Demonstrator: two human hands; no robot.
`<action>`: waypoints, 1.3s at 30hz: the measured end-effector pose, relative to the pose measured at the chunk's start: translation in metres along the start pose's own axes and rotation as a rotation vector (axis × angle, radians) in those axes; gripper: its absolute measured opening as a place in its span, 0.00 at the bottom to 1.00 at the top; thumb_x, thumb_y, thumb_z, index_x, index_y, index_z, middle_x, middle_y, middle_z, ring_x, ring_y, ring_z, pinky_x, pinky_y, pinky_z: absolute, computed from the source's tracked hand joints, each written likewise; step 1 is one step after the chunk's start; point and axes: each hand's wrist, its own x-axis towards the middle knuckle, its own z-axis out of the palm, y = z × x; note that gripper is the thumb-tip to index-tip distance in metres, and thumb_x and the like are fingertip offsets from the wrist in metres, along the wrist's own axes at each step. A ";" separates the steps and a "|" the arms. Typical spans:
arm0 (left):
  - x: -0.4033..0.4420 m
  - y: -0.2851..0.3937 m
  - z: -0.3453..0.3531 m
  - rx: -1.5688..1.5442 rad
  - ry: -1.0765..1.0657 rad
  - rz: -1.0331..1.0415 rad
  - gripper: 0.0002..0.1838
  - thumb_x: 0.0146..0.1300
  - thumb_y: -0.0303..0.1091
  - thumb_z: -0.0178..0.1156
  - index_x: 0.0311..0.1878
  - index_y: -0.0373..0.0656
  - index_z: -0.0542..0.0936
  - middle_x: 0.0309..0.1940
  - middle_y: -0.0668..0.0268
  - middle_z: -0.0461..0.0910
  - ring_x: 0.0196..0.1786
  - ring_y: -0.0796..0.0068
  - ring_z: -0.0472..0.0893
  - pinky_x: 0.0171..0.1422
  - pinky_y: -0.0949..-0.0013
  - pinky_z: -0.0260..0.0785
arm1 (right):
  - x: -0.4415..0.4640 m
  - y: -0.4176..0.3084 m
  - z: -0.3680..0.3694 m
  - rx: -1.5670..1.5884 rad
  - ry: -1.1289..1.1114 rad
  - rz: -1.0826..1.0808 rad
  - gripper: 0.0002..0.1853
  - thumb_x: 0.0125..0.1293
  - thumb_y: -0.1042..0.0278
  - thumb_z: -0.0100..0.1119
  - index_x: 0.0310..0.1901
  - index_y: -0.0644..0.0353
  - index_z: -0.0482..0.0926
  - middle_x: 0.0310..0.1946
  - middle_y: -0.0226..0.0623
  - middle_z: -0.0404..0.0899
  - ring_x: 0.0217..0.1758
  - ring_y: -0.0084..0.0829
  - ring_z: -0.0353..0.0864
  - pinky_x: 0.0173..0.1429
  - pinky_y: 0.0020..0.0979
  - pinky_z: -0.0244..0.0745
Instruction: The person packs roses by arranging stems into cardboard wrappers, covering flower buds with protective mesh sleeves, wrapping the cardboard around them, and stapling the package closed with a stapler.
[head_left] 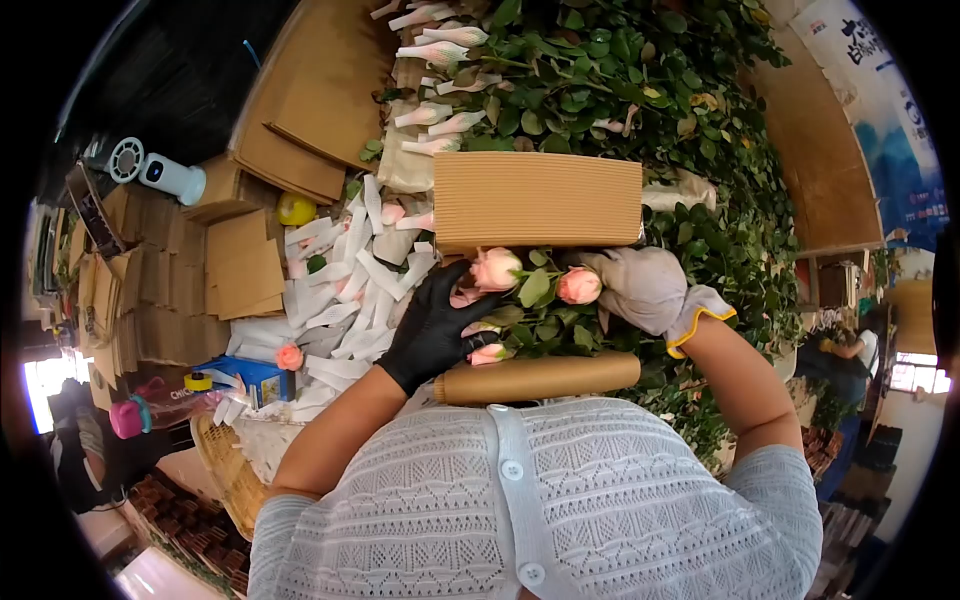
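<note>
My left hand (pixel 430 325), in a black glove, curves its fingers and thumb round the heads of pink roses (pixel 487 353) at the left side of a small bunch. Another pale pink rose (pixel 496 269) touches its fingertips. Over on the right, my right hand (pixel 645 290) wears a pale glove with a yellow-trimmed cuff. Its fingers are curled at a pink rose (pixel 578 286), whose stem is hidden by the glove. The bunch lies between an upright corrugated cardboard panel (pixel 538 200) behind and a curved cardboard edge (pixel 540 378) in front.
White mesh flower sleeves (pixel 345 290) are heaped left of my hand. Leafy rose stems (pixel 620 80) cover the far and right side, with sleeved roses (pixel 440 50) among them. Cardboard stacks (pixel 160 290), a blue box (pixel 255 378) and a small fan (pixel 128 160) stand left. Another person (pixel 855 350) is at far right.
</note>
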 end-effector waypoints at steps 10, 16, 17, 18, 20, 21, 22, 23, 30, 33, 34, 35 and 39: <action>-0.002 -0.003 0.001 0.039 0.007 0.002 0.27 0.46 0.46 0.73 0.54 0.60 0.83 0.62 0.54 0.65 0.63 0.52 0.66 0.67 0.55 0.61 | -0.015 -0.006 -0.003 -0.147 0.100 0.043 0.19 0.52 0.64 0.63 0.49 0.44 0.81 0.36 0.29 0.79 0.31 0.32 0.80 0.32 0.33 0.76; 0.003 -0.006 0.004 -0.101 -0.120 -0.009 0.35 0.49 0.38 0.72 0.64 0.54 0.74 0.48 0.58 0.72 0.49 0.57 0.71 0.57 0.58 0.66 | -0.073 0.067 -0.025 -0.068 0.797 -0.031 0.16 0.63 0.61 0.65 0.51 0.54 0.78 0.35 0.31 0.81 0.28 0.26 0.81 0.29 0.25 0.79; 0.000 -0.009 0.006 -0.225 -0.128 0.012 0.38 0.49 0.36 0.72 0.67 0.52 0.71 0.46 0.58 0.73 0.49 0.57 0.72 0.57 0.59 0.66 | -0.072 0.078 -0.035 0.074 0.860 0.079 0.15 0.64 0.63 0.63 0.51 0.54 0.79 0.37 0.33 0.82 0.30 0.27 0.82 0.32 0.26 0.79; -0.003 -0.007 0.008 -0.335 -0.150 -0.135 0.42 0.49 0.32 0.72 0.69 0.48 0.66 0.45 0.58 0.74 0.48 0.57 0.72 0.56 0.60 0.67 | -0.064 0.071 -0.057 0.172 0.845 0.307 0.14 0.65 0.65 0.61 0.52 0.55 0.79 0.38 0.35 0.82 0.32 0.28 0.83 0.34 0.26 0.80; -0.003 -0.006 0.008 -0.332 -0.150 -0.156 0.42 0.49 0.31 0.73 0.69 0.47 0.66 0.46 0.57 0.74 0.49 0.56 0.73 0.56 0.60 0.67 | -0.032 0.060 -0.078 0.271 0.720 0.467 0.13 0.66 0.70 0.57 0.52 0.56 0.80 0.40 0.38 0.83 0.37 0.31 0.85 0.39 0.28 0.82; -0.002 -0.007 0.007 -0.330 -0.146 -0.181 0.43 0.48 0.30 0.73 0.70 0.47 0.66 0.47 0.57 0.74 0.49 0.55 0.73 0.57 0.59 0.67 | -0.021 0.047 -0.082 0.267 0.614 0.466 0.14 0.66 0.70 0.57 0.52 0.55 0.80 0.41 0.38 0.83 0.38 0.33 0.85 0.40 0.29 0.81; -0.003 -0.011 0.013 -0.364 -0.053 -0.122 0.43 0.49 0.33 0.73 0.70 0.50 0.65 0.52 0.54 0.72 0.51 0.57 0.73 0.58 0.62 0.69 | -0.010 0.035 -0.086 0.260 0.508 0.462 0.14 0.66 0.70 0.57 0.53 0.54 0.80 0.41 0.38 0.83 0.39 0.35 0.85 0.41 0.31 0.81; 0.000 -0.011 0.011 -0.362 -0.049 -0.117 0.43 0.49 0.33 0.73 0.70 0.50 0.65 0.52 0.54 0.72 0.51 0.57 0.73 0.58 0.62 0.69 | -0.005 0.040 -0.073 0.061 0.418 0.353 0.14 0.65 0.70 0.57 0.53 0.54 0.80 0.42 0.38 0.83 0.40 0.36 0.85 0.41 0.33 0.81; 0.004 -0.010 0.004 -0.236 -0.050 0.080 0.32 0.46 0.28 0.71 0.59 0.51 0.79 0.51 0.58 0.70 0.54 0.58 0.71 0.59 0.61 0.66 | 0.013 0.031 -0.052 -0.131 0.493 0.345 0.22 0.62 0.63 0.61 0.58 0.56 0.74 0.45 0.42 0.81 0.45 0.44 0.82 0.48 0.36 0.78; -0.006 -0.010 0.003 -0.109 -0.052 0.196 0.20 0.40 0.30 0.66 0.41 0.60 0.87 0.30 0.71 0.73 0.36 0.65 0.73 0.44 0.64 0.66 | 0.011 0.032 -0.074 0.245 0.327 0.538 0.20 0.65 0.65 0.57 0.58 0.62 0.73 0.45 0.47 0.81 0.43 0.41 0.83 0.46 0.32 0.78; -0.008 -0.012 0.004 -0.144 0.003 0.217 0.19 0.41 0.30 0.66 0.40 0.60 0.86 0.31 0.70 0.73 0.37 0.66 0.73 0.43 0.65 0.66 | 0.000 0.025 -0.077 0.434 0.443 0.533 0.19 0.66 0.67 0.56 0.58 0.62 0.74 0.45 0.44 0.81 0.41 0.37 0.84 0.42 0.30 0.79; -0.012 -0.012 0.006 -0.181 0.052 0.233 0.17 0.42 0.30 0.66 0.39 0.59 0.86 0.31 0.69 0.73 0.37 0.66 0.73 0.43 0.66 0.66 | -0.011 0.029 -0.074 0.489 0.538 0.511 0.18 0.67 0.69 0.54 0.58 0.61 0.74 0.46 0.40 0.81 0.38 0.31 0.84 0.37 0.26 0.79; 0.004 -0.005 -0.016 -0.106 0.039 0.341 0.19 0.40 0.33 0.71 0.41 0.58 0.87 0.30 0.73 0.71 0.37 0.69 0.72 0.45 0.67 0.65 | -0.056 0.054 -0.072 0.938 0.775 0.454 0.21 0.67 0.76 0.53 0.62 0.59 0.73 0.46 0.38 0.81 0.35 0.24 0.83 0.35 0.22 0.82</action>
